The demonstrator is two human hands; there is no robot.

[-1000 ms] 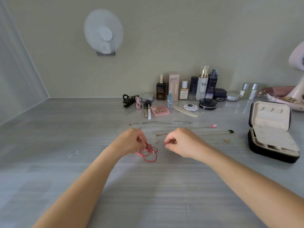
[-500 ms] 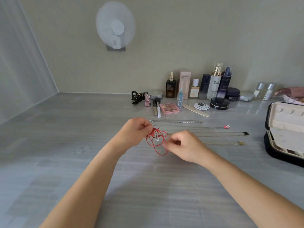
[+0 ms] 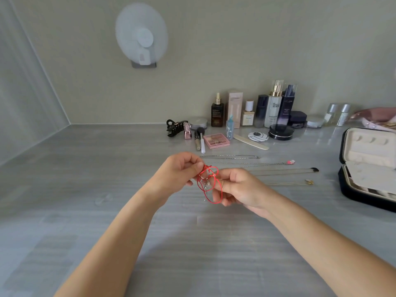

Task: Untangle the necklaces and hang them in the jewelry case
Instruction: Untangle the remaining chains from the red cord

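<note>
A tangled red cord necklace with a small silver pendant hangs in the air between my hands, above the grey table. My left hand pinches its knotted top end. My right hand pinches a loop of the cord lower down. Several thin chain necklaces lie stretched out in rows on the table behind my hands, one with a pink charm, one with a dark charm. The open black jewelry case with a cream lining stands at the right edge, partly cut off.
Cosmetic bottles and jars line the back wall. A black hair claw, a pink palette, brushes and a nail file lie before them. A white fan is fixed to the wall.
Both hands have lifted the red cord necklace off the table. The view has swung left, so the case sits further right.
</note>
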